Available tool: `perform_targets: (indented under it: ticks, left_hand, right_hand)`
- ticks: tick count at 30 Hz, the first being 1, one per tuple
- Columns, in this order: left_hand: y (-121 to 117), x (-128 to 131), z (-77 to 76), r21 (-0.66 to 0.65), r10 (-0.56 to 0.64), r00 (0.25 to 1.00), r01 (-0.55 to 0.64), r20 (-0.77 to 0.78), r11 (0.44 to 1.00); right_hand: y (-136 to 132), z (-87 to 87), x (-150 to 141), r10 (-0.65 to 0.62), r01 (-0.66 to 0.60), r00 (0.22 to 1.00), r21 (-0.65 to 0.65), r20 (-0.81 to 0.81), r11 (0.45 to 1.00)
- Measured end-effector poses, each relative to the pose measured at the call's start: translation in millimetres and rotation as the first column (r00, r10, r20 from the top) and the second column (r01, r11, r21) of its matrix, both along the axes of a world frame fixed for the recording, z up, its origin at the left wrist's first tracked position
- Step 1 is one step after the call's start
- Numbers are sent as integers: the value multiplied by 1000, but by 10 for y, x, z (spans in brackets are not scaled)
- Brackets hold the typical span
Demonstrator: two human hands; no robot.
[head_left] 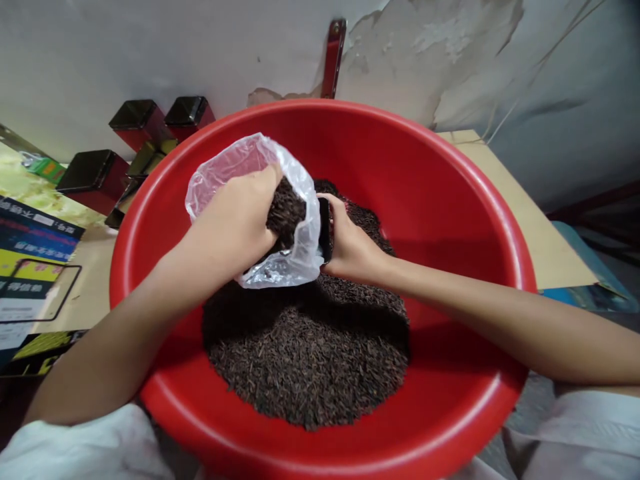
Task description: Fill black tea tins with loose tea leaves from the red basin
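Note:
A large heap of dark, dry tea leaves (310,360) lies in a wide red plastic basin (440,180). Above the heap, a clear plastic bag (300,273) gapes open, with more leaves inside its mouth. My left hand (245,207) reaches into the bag, thumb and fingers curled about a clump of leaves; its fingertips are partly hidden. On the bag's right side my right hand (350,237) grips a black tin (325,230), with the plastic bag spreading out over it. Most of the tin is hidden by the bag.
Several dark red tins with black tops (93,173) stand left of the basin, by the wall. Printed cardboard (30,267) lies at the far left. Flat brown cardboard (530,220) is on the right. A dark red lid-like piece (333,60) leans on the peeling wall.

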State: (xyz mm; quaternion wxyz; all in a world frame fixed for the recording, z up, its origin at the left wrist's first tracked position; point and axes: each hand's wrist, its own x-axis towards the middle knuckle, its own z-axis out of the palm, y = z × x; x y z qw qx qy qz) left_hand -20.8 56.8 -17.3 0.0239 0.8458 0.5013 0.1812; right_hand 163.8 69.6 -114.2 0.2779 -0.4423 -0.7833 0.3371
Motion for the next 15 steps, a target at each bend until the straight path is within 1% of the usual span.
perform_targets:
  ticks: [2, 4, 6, 8, 10, 11, 12, 13, 15]
  left_hand:
    - [-19, -32, 18, -67, -86, 996, 88, 22, 994]
    - [-38, -63, 58, -51, -178, 981, 182, 75, 982]
    - [-35, -82, 97, 37, -228, 968, 225, 106, 974]
    - [9, -91, 108, 207, -240, 959, 208, 149, 956]
    - [106, -106, 79, 377, -259, 932, 151, 254, 914]
    - [176, -125, 49, 433, -257, 908, 96, 331, 896]
    - [257, -155, 11, 460, -232, 879, 16, 418, 888]
    - [347, -198, -34, 452, -187, 844, -72, 502, 889]
    - [538, -319, -144, 338, -5, 789, -258, 614, 905]
  right_hand:
    - [37, -5, 7, -1, 2, 999, 15, -32, 1000]
    - [114, -29, 24, 13, -8, 994, 46, -107, 999]
    - [218, -64, 53, 21, -17, 986, 20, -168, 1000]
    - [333, -99, 97, -12, -1, 982, -68, -190, 998]
    - [441, -131, 147, -65, 36, 981, -161, -180, 986]
    - [488, -145, 172, -91, 56, 981, -195, -173, 979]
    - [528, -158, 195, -115, 76, 979, -224, -167, 972]
    - [561, -172, 215, -139, 95, 976, -248, -167, 964]
    - [605, -197, 243, -179, 121, 966, -287, -187, 950]
